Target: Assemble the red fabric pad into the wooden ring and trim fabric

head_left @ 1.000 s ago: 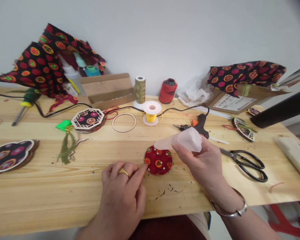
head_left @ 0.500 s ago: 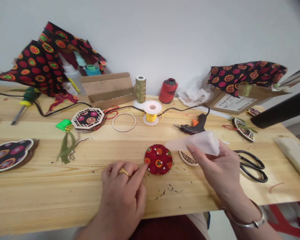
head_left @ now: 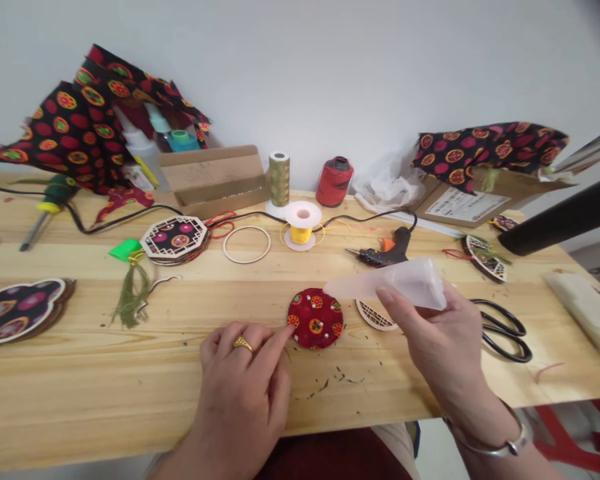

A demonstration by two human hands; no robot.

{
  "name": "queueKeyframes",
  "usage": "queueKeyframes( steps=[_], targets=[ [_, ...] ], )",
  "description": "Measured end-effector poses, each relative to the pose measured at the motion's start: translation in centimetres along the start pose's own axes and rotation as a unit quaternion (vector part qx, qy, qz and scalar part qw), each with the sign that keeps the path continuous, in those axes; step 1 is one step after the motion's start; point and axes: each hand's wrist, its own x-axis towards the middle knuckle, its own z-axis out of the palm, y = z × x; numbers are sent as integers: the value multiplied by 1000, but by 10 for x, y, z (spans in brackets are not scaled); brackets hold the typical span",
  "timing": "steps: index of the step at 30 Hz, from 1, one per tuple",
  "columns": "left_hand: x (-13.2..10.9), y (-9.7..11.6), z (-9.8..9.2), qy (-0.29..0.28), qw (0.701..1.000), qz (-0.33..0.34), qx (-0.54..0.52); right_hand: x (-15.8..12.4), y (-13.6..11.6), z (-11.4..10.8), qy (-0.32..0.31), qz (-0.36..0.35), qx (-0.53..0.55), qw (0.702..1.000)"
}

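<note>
A round red fabric-covered disc (head_left: 315,319) with orange and green motifs lies on the wooden table (head_left: 130,400) in front of me. My left hand (head_left: 243,380), with a gold ring, rests beside it, and its index fingertip touches the disc's left edge. The thumb is hidden. My right hand (head_left: 443,340) holds a translucent pale plastic cone (head_left: 400,283) above the table, its tip pointing left toward the disc but not touching it. A lattice-cut wooden piece (head_left: 375,316) lies partly under that cone, just right of the disc.
A hot glue gun (head_left: 387,248) lies behind my right hand, and black-handled scissors (head_left: 505,330) lie to its right. Further back stand a yellow thread spool (head_left: 303,227) and a wooden ring (head_left: 247,244). Patterned fabric and cardboard boxes line the wall.
My right hand has moved right with the cone, uncovering the lattice-cut wooden piece. My left hand and the disc have stayed almost still.
</note>
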Motion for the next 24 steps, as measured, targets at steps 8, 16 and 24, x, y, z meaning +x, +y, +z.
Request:
queueKeyframes(
  steps=[8, 16, 24],
  targets=[
    [1, 1, 0, 4, 1000, -7, 1, -10, -6, 26, -120, -2, 47, 992],
    [1, 2, 0, -8, 1000, 3, 0, -6, 5, 31, -128, 7, 36, 991],
    [0, 1, 1, 4, 1000, -18, 10, -15, -3, 19, -153, -2, 18, 988]
  ],
)
